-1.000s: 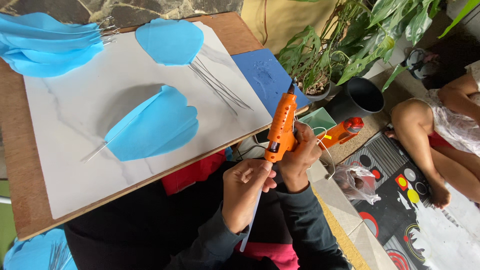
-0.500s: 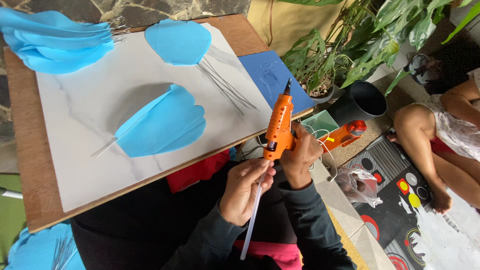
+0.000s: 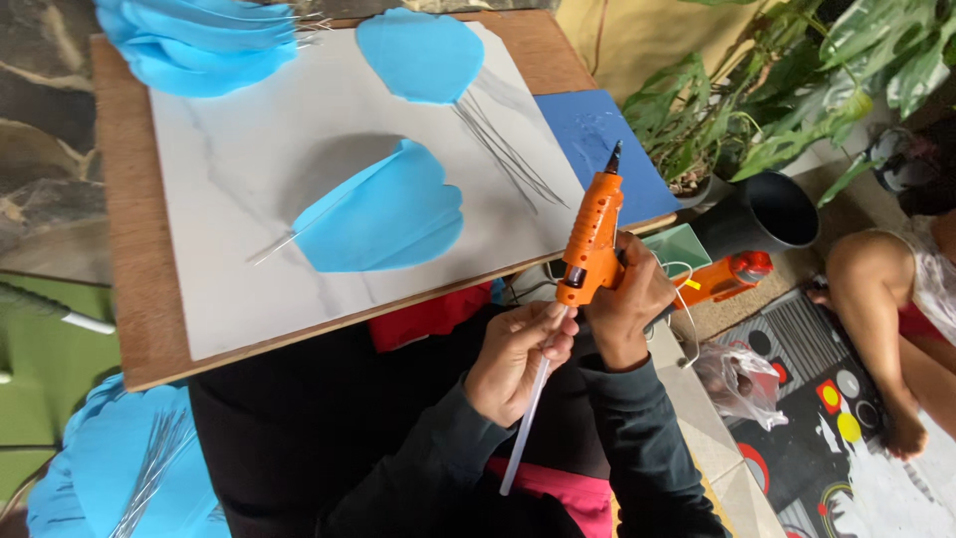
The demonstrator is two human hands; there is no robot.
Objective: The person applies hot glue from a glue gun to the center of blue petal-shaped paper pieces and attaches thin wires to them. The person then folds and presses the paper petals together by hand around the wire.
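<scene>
Two hands at the table edge: right hand (image 3: pixel 629 304) wrapped tight round an orange glue gun (image 3: pixel 592 242), nozzle pointing away; left hand (image 3: pixel 518 357) pinching a clear glue stick (image 3: pixel 528 418) entering the gun's rear, just beyond its fingertips; blue foam petal (image 3: pixel 383 214) well beyond

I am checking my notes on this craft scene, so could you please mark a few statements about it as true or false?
1. The right hand grips an orange glue gun. True.
2. The left hand holds scissors. False: it pinches a clear glue stick at the back of the gun.
3. A blue petal shape lies on the white marbled board. True.
4. The gun's nozzle touches that petal. False: it points up, apart from it, above the board's edge.
5. Thin wires lie on the board beside another blue petal. True.
</scene>
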